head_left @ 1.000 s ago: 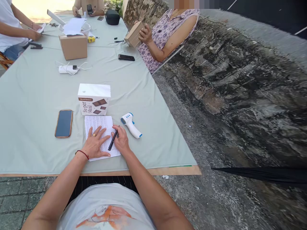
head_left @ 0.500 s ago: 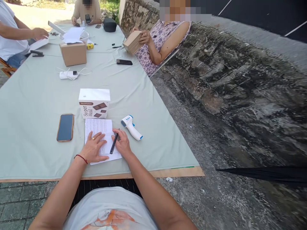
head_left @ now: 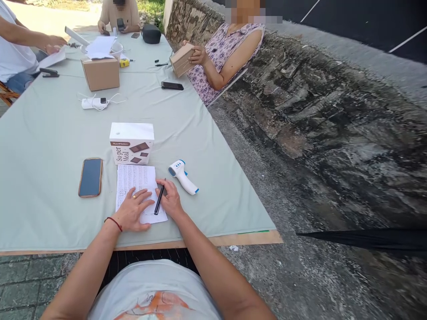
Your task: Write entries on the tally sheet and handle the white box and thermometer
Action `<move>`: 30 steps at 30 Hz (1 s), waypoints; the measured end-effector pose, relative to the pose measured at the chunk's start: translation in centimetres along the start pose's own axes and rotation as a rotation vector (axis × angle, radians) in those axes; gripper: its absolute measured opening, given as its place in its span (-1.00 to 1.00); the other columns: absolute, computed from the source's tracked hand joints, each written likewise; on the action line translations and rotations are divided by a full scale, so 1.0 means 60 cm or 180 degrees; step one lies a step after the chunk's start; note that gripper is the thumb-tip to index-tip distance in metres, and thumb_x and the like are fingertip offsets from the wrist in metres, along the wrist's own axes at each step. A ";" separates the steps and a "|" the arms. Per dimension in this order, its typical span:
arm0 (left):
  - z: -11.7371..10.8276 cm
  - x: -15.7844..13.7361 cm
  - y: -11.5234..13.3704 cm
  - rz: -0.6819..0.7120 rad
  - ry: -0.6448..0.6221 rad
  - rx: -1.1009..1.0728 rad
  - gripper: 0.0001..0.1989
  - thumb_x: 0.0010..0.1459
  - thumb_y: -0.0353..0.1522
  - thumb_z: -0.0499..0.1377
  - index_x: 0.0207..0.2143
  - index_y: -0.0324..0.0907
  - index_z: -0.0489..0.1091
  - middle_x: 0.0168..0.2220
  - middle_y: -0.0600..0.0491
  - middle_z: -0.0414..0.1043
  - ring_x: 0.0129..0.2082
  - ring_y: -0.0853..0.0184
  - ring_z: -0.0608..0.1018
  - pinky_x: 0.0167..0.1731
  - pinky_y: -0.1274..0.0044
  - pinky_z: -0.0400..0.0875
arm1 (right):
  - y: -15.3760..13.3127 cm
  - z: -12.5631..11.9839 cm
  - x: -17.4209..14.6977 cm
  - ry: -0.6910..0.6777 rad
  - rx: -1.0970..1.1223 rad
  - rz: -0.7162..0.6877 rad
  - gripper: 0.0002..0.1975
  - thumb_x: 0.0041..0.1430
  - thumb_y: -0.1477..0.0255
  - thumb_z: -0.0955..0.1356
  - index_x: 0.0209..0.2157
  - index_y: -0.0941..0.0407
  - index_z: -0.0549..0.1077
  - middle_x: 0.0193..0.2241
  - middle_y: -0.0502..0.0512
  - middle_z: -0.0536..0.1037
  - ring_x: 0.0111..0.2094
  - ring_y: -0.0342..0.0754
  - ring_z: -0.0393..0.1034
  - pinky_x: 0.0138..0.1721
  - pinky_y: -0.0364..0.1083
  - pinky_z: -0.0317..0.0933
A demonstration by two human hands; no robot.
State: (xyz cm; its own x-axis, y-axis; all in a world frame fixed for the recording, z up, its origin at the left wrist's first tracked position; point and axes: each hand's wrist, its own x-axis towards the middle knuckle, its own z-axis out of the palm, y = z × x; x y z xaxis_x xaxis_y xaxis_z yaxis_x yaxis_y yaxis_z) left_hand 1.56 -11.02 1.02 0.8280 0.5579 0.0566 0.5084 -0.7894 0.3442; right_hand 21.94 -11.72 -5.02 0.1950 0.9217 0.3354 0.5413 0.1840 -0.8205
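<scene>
Printed paper sheets lie on the table before me. My left hand rests on their lower part with its fingers spread, a ring and a red wrist cord on it. At the right edge of the sheets, my right hand has a black pen between thumb and fingers, slanting across the paper. Just behind the paper stands a white "Super Meal" box. A phone lies face up to the left. On the right is a white and blue infrared thermometer.
A white device with a cord and a brown carton lie farther up the table. A dark phone is near the right edge. Three people sit around the far part; one on the right holds a cardboard box. A stone wall runs along the right.
My left hand has slid slightly towards me, and the sheets have shifted a little left and away. The pen's lower end has swung slightly right. At the far left, a person's hands have moved.
</scene>
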 end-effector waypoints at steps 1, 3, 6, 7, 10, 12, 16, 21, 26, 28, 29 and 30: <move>0.001 -0.001 -0.003 -0.0002 0.0048 -0.0022 -0.27 -0.01 -0.07 0.33 0.20 -0.14 0.37 0.33 -0.19 0.28 0.36 -0.06 0.28 0.38 0.04 -0.02 | -0.001 -0.001 0.000 -0.0015 -0.0009 0.0000 -0.72 0.26 0.35 0.28 -0.04 0.00 0.50 -0.07 0.18 0.57 0.06 0.15 0.41 0.15 0.20 0.30; 0.003 -0.001 -0.006 -0.0104 0.0209 -0.0018 -0.29 0.07 -0.01 0.29 0.20 -0.15 0.37 0.33 -0.21 0.27 0.37 -0.06 0.27 0.37 0.05 0.00 | -0.003 -0.003 0.001 -0.0036 -0.0021 0.0005 -0.72 0.28 0.34 0.28 -0.03 0.00 0.50 -0.06 0.18 0.57 0.07 0.15 0.41 0.16 0.20 0.29; 0.007 -0.001 -0.008 -0.0400 0.0408 0.0148 -0.29 0.15 0.05 0.23 0.21 -0.19 0.37 0.35 -0.27 0.22 0.42 -0.12 0.17 0.37 -0.02 -0.07 | -0.005 -0.005 0.001 -0.0044 -0.0002 0.0020 -0.71 0.29 0.33 0.27 -0.02 0.00 0.50 -0.06 0.18 0.57 0.07 0.16 0.41 0.17 0.21 0.29; 0.008 0.000 -0.007 -0.0481 0.0390 0.0218 -0.23 0.13 0.09 0.24 0.24 -0.21 0.36 0.37 -0.30 0.17 0.43 -0.16 0.13 0.37 -0.05 -0.10 | -0.006 -0.005 0.001 -0.0040 0.0010 0.0025 -0.71 0.29 0.33 0.27 -0.02 0.00 0.50 -0.06 0.19 0.57 0.07 0.16 0.41 0.16 0.21 0.30; 0.013 0.002 -0.004 -0.0627 0.0180 0.0384 0.01 -0.02 0.19 0.32 0.32 -0.22 0.27 0.43 -0.36 0.01 0.44 -0.27 0.06 0.35 -0.10 -0.13 | -0.007 -0.006 0.001 -0.0035 0.0042 0.0058 -0.71 0.30 0.32 0.26 -0.02 0.01 0.50 -0.07 0.19 0.57 0.06 0.16 0.40 0.15 0.21 0.31; 0.017 0.003 -0.001 -0.0686 0.0094 0.0451 0.06 -0.07 0.19 0.35 0.36 -0.17 0.22 0.45 -0.33 -0.04 0.44 -0.28 0.03 0.35 -0.10 -0.12 | -0.006 -0.005 0.001 -0.0016 0.0075 0.0092 -0.71 0.30 0.31 0.27 -0.02 0.00 0.50 -0.07 0.18 0.58 0.06 0.16 0.40 0.16 0.21 0.31; 0.025 0.005 0.002 -0.0766 0.0075 0.0521 -0.03 0.04 0.15 0.31 0.38 -0.11 0.19 0.47 -0.27 -0.07 0.45 -0.24 0.01 0.35 -0.08 -0.12 | -0.004 -0.002 0.000 0.0112 0.0173 0.0106 -0.70 0.29 0.30 0.27 0.00 0.01 0.48 -0.04 0.19 0.58 0.10 0.15 0.40 0.21 0.23 0.28; 0.031 0.005 0.004 -0.0807 0.0129 0.0524 -0.09 0.08 0.12 0.29 0.37 -0.09 0.20 0.46 -0.25 -0.06 0.46 -0.19 0.01 0.36 -0.05 -0.11 | -0.005 -0.004 -0.001 0.0062 0.0166 -0.0066 -0.68 0.31 0.32 0.26 0.06 0.00 0.43 0.13 0.19 0.52 0.23 0.11 0.32 0.30 0.23 0.20; 0.029 0.007 0.006 -0.0800 0.0104 0.0537 -0.10 0.11 0.06 0.30 0.37 -0.17 0.18 0.46 -0.28 -0.06 0.46 -0.17 0.04 0.37 -0.01 -0.05 | -0.011 -0.004 0.000 -0.0465 0.0034 -0.0609 -0.71 0.33 0.34 0.26 0.04 -0.01 0.45 0.17 0.17 0.53 0.29 0.13 0.27 0.32 0.31 0.12; 0.027 0.008 0.007 -0.0824 0.0051 0.0561 -0.08 0.12 0.06 0.28 0.37 -0.26 0.16 0.45 -0.32 -0.04 0.46 -0.16 0.06 0.37 0.01 -0.05 | -0.012 -0.001 0.000 -0.0624 -0.0092 -0.0630 -0.72 0.34 0.34 0.26 0.02 -0.03 0.47 0.10 0.15 0.58 0.25 0.15 0.34 0.31 0.33 0.12; 0.027 0.008 0.007 -0.0840 0.0028 0.0572 -0.07 0.12 0.06 0.28 0.37 -0.29 0.16 0.44 -0.33 -0.02 0.45 -0.15 0.07 0.38 0.02 -0.04 | -0.011 0.001 0.000 -0.0664 -0.0149 -0.0615 -0.73 0.34 0.34 0.27 0.01 -0.03 0.48 0.08 0.14 0.60 0.23 0.15 0.36 0.30 0.33 0.12; 0.025 0.009 0.008 -0.0852 0.0017 0.0579 -0.06 0.12 0.06 0.27 0.37 -0.31 0.16 0.44 -0.34 0.00 0.45 -0.15 0.08 0.38 0.03 -0.04 | -0.010 0.002 0.000 -0.0684 -0.0191 -0.0607 -0.73 0.34 0.34 0.27 0.01 -0.03 0.49 0.07 0.14 0.60 0.22 0.15 0.38 0.30 0.34 0.12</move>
State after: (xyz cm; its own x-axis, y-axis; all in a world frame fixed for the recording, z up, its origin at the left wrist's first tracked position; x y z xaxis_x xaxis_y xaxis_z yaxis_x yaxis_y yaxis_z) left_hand 2.60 -11.48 -0.22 0.6580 0.7530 -0.0082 0.7424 -0.6469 0.1744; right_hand 21.48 -11.79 -4.58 -0.0891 0.9248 0.3699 0.6002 0.3462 -0.7210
